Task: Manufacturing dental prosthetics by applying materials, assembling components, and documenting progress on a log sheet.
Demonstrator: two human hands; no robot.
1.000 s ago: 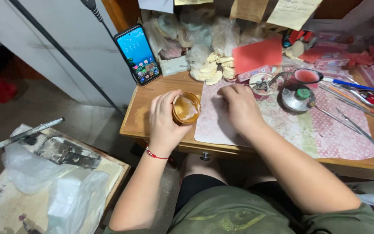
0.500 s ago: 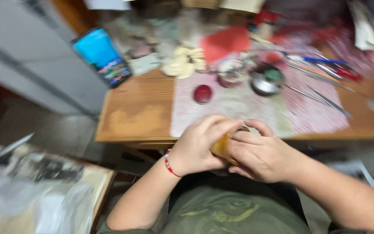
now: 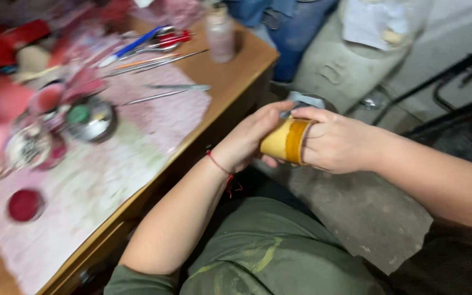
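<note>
1. The yellow cup point(image 3: 286, 141) is hanging beyond the tabletop point(image 3: 236, 65) edge, over the floor; a slip is risking a drop.
2. The left hand point(image 3: 249, 139) and right hand point(image 3: 337, 145) are closing their fingers around it, and the blurred view is hiding the grip's firmness.

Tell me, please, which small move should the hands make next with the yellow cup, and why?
Probably bring the yellow cup back over the wooden table before working further. Both the left hand and the right hand grip it off the table's edge, above the floor, lying on its side, so anything inside could spill there. The picture is blurred, so its contents cannot be told.
</note>
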